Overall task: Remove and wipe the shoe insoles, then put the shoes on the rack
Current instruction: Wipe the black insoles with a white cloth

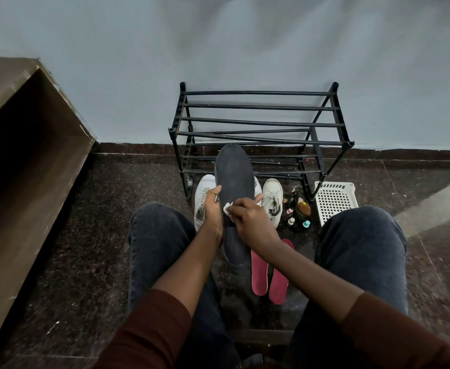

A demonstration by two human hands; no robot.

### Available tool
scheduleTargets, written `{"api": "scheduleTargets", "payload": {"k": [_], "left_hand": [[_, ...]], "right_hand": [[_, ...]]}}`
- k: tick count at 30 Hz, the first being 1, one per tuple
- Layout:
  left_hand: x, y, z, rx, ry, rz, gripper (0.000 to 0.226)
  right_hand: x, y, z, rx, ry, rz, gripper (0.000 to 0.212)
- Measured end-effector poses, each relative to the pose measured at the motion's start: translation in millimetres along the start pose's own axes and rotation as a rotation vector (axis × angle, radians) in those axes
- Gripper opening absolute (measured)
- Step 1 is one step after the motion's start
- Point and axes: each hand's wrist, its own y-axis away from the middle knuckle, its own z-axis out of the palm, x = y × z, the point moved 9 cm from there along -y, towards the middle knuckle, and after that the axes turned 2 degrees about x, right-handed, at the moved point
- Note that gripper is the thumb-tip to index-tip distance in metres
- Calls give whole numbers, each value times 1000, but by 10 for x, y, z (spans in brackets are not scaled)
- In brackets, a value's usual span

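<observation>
A dark insole (234, 187) is being gripped at its left edge by the left hand (213, 209), its long axis running away toward the shoe rack (258, 123). A white wipe (227, 208) is being pinched and pressed at mid-length by the right hand (250, 219), so most unwiped length is judged beyond the grip.

The left hand (213, 209) grips a dark insole (234, 182); the right hand (248, 219) presses a white wipe (228, 208) on it. Red insoles (259, 272) lie at five o'clock, the rack (258, 123) at twelve.

Left hand (213, 209) curled round an edge; right hand (248, 217) fingers bent, pressing down
</observation>
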Motion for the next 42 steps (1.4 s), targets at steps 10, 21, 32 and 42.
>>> {"api": "scheduleTargets", "payload": {"k": [10,21,32,42], "left_hand": [[-167,79,53,-5,-79,-114,60],[-247,-8,70,-111,-27,-227,80],[-231,-10,102,-72,-70,-153,55],[-175,-66,29,-14,-50,-104,48]], "right_hand": [[408,-775,-221,117,167,120,18],[-292,412,50,-129,21,-394,25],[420,-774,-241,83,287,-140,10],[228,-369,-72,41,160,-111,17]]}}
